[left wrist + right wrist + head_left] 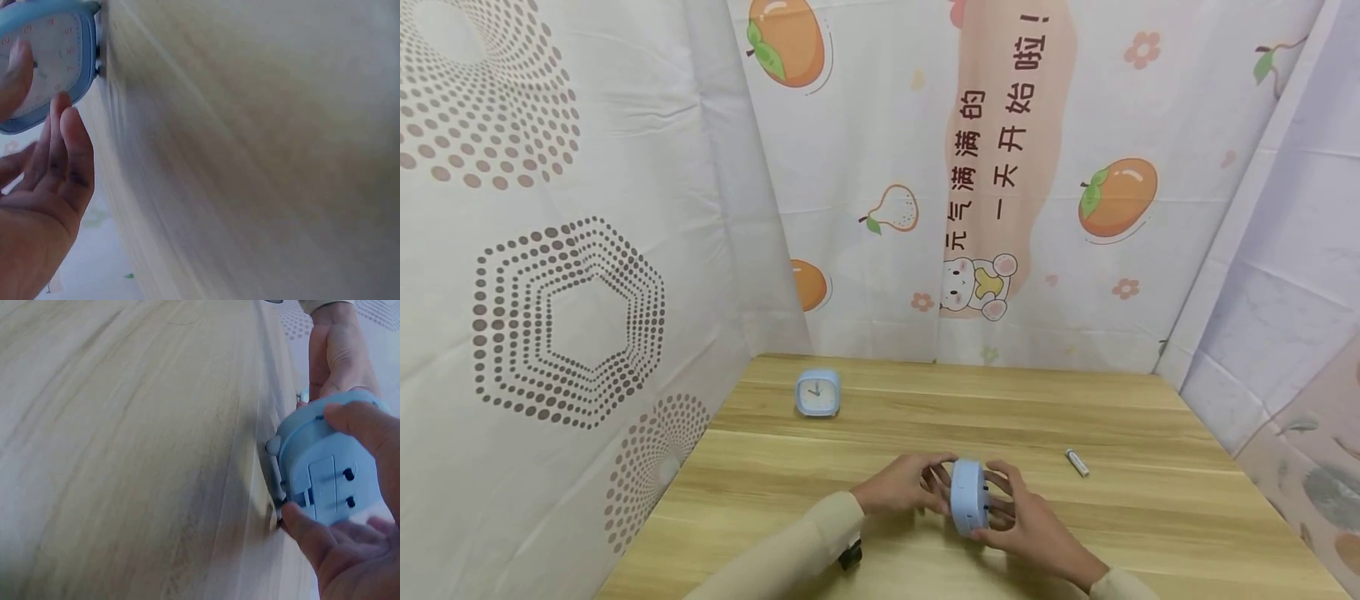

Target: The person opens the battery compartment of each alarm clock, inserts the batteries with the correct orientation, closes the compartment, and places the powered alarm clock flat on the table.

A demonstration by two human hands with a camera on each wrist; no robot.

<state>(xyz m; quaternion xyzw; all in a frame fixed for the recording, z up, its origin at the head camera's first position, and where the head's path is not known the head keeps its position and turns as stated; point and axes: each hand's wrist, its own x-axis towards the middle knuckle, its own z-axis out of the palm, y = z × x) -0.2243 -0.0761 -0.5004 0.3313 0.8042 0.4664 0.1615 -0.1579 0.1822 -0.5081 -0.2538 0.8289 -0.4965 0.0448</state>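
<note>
Between both hands a light blue alarm clock is held upright, just over the wooden table. Its numbered dial faces the left hand. That hand's thumb lies over the dial, and its fingertips are at the clock's rim. From the other side the right hand grips the casing, thumb and fingers spread across opposite edges. In the right wrist view the clock's back shows a battery cover fitted in place and two black knobs beside it.
Toward the back left of the table stands a second light blue clock, its dial facing forward. A small battery lies right of the hands. Printed curtains enclose the table at the back and sides.
</note>
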